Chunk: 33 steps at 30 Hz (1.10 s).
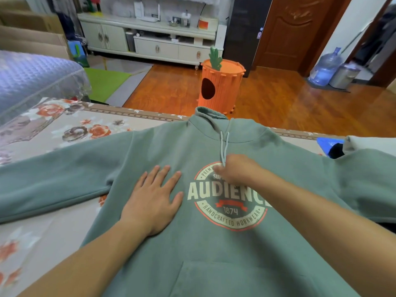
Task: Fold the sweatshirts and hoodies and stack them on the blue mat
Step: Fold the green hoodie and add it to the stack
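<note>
Folding surface: floral cloth (64,133) covering the table, hoodie spread on top of it
Hoodie: green hoodie (150,264) lying face up and flat, both sleeves stretched out to the sides, hood at the far edge hanging over it, round "AUDIENCE 1874" print (229,202) on the chest, front pocket nearest the camera
Left hand: left hand (153,200) palm down on the chest just left of the print, fingers straight and slightly spread, pressing flat, gripping nothing
Right hand: right hand (237,170) over the top of the print, blurred; fingertips sit at the lower ends of the drawstring (224,146), looks like a pinch but cannot tell for sure
Blue mat: blue mat (327,144) at the far right edge of the table, only a corner showing, dark and white garments lying on it, right sleeve of the hoodie reaching just beside them
Background: orange carrot-shaped bin (220,86) on the wood floor beyond the table, white cabinet (150,39) against the far wall, water bottle (325,67) near the door
</note>
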{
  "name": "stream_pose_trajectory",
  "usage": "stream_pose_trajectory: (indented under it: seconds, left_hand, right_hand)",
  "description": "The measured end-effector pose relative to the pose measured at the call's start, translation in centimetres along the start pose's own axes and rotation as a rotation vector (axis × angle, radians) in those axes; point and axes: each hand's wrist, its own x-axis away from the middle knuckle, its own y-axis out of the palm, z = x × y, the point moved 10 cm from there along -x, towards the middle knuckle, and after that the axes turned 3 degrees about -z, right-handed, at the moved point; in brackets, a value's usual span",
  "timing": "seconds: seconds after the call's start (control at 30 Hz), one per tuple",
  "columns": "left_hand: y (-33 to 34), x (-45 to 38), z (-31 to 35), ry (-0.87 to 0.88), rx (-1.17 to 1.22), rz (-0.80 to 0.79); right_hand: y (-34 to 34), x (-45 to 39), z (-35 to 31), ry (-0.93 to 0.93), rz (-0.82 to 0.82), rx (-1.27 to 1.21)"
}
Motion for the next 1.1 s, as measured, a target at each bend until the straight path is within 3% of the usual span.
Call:
stream_pose_trajectory:
  seconds: [0.1,0.23,0.4,0.5,0.63,0.7,0.87,1.03,1.1]
  left_hand:
    - [-1.6,-0.8,0.2,0.006,-0.095,-0.009]
    - [-4.8,-8.5,1.5,0.052,-0.131,-0.106]
    - [-3.9,-12.8,0.2,-0.058,-0.054,0.218]
    - [-1.0,-14.0,-1.4,-0.102,0.026,0.084]
    - [-1.0,-14.7,-1.5,-0.123,0.059,0.091]
    - [-0.9,-14.7,-1.7,-0.135,0.053,0.087]
    - [-1.4,-14.5,-1.5,-0.138,0.044,0.103]
    - [-1.5,-14.4,-1.6,-0.142,0.044,0.098]
    - [-1.6,-14.3,-1.5,-0.145,0.048,0.109]
  right_hand:
    - [-5.4,-1.8,1.5,0.048,0.302,-0.154]
    - [-7.7,-6.5,3.0,0.066,0.337,-0.21]
    - [-9.2,-11.2,3.9,0.044,0.454,-0.163]
    - [-9.1,-14.8,4.2,0.081,0.377,-0.067]
    - [-6.4,-19.9,4.9,0.161,0.137,-0.079]
    - [-5.6,-21.2,4.8,0.171,0.132,-0.062]
    - [-10.1,-18.6,5.3,0.174,0.394,0.04]
    - [-14.6,-9.3,10.8,0.305,0.86,-0.307]
    - [-12.7,-5.9,14.3,0.367,0.859,-0.373]
